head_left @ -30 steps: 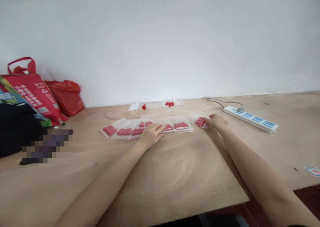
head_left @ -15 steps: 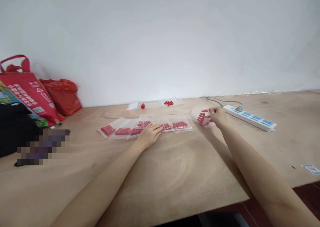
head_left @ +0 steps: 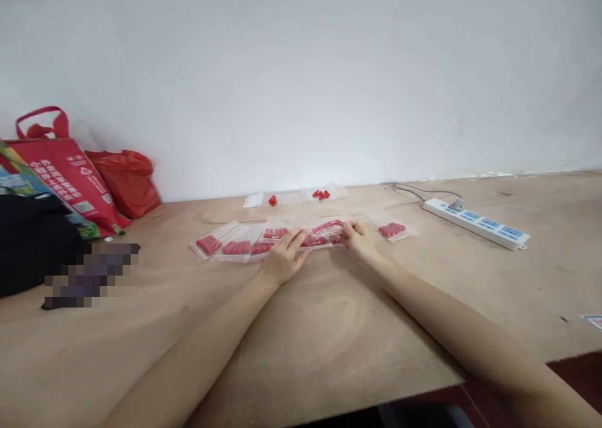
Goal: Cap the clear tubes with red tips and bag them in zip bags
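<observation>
Several clear zip bags with red pieces inside lie overlapping in a row on the wooden table. My left hand (head_left: 283, 258) rests over the middle of the row, fingers apart, fingertips on the bags. My right hand (head_left: 360, 240) pinches the edge of a bag of red pieces (head_left: 328, 227) at the right part of the row. At the left end lies another bag (head_left: 208, 245). To the right of my right hand, a separate bag (head_left: 392, 230) lies flat on the table.
Farther back are more bags (head_left: 291, 197) with small red parts (head_left: 321, 194). A white power strip (head_left: 476, 223) with a plugged-in cord lies right. A red shopping bag (head_left: 70, 171), red plastic bag (head_left: 125, 180) and black cloth (head_left: 37, 243) stand left.
My right hand has moved left with a bag, from the right side to the row. A bag now lies flat where that hand was. My left hand stays over the row.
</observation>
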`<action>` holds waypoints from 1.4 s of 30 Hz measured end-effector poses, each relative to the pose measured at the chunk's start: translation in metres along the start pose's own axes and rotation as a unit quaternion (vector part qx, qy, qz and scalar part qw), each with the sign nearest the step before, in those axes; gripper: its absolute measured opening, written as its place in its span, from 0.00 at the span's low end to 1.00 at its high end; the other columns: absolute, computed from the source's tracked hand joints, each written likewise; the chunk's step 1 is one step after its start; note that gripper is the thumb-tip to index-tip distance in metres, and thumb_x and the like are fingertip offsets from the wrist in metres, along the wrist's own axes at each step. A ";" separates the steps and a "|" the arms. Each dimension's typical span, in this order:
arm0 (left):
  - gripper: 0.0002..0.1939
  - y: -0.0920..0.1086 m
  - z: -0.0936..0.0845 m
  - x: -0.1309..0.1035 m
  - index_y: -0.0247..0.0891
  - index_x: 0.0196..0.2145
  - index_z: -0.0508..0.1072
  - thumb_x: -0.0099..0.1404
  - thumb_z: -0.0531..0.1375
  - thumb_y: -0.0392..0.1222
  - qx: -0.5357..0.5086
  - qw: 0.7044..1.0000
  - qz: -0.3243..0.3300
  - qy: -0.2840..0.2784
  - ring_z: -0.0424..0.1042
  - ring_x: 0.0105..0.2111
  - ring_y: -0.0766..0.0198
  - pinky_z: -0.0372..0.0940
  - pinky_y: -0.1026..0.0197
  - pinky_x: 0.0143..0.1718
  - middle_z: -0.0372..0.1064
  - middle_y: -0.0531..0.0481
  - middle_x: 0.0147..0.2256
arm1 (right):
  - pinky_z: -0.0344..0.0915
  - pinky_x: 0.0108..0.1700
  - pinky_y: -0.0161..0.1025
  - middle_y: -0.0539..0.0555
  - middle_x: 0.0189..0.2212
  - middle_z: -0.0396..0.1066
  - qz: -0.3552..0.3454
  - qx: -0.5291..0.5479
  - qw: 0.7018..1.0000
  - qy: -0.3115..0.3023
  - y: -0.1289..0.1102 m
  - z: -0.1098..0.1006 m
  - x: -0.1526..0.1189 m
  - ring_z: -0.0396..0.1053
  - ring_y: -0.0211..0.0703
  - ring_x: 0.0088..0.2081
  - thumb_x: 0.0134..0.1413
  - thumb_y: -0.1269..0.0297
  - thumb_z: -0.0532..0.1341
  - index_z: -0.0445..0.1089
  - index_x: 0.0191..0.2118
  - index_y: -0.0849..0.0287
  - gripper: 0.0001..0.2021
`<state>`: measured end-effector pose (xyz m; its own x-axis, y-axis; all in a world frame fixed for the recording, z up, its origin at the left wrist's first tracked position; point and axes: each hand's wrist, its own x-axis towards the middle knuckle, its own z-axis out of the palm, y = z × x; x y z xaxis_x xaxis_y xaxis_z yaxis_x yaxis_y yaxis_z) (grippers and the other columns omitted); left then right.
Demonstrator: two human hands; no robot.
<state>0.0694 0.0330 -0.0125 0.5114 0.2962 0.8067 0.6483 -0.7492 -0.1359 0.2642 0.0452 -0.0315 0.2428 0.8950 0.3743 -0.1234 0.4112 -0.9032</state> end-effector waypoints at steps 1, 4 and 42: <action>0.15 0.000 0.000 0.000 0.34 0.46 0.65 0.62 0.54 0.40 0.002 1.000 0.005 0.012 0.69 0.40 0.59 0.67 0.60 0.41 0.68 0.41 0.41 | 0.68 0.32 0.42 0.44 0.19 0.58 0.013 0.013 1.000 -0.004 0.004 0.005 -0.004 0.64 0.36 0.23 0.41 0.45 0.57 0.54 0.25 0.55 0.18; 0.09 -0.002 0.000 -0.001 0.36 0.40 0.69 0.63 0.52 0.36 -0.007 0.999 0.033 0.024 0.71 0.36 0.63 0.68 0.64 0.37 0.70 0.45 0.36 | 0.67 0.33 0.41 0.44 0.20 0.58 0.082 0.080 0.993 -0.001 0.009 0.015 -0.013 0.63 0.35 0.24 0.37 0.48 0.61 0.55 0.24 0.55 0.18; 0.11 -0.007 0.000 -0.002 0.33 0.32 0.69 0.64 0.48 0.30 0.017 0.993 0.120 0.001 0.70 0.27 0.65 0.67 0.64 0.29 0.71 0.47 0.29 | 0.47 0.36 0.41 0.52 0.26 0.70 -0.493 -0.553 0.658 -0.135 -0.011 0.023 -0.022 0.59 0.39 0.32 0.56 0.68 0.51 0.69 0.30 0.58 0.10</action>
<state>0.0638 0.0379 -0.0135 0.6519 0.1106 0.7502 0.5265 -0.7780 -0.3428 0.2385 0.0251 -0.0245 -0.5180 0.3471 0.7818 0.7779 0.5711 0.2619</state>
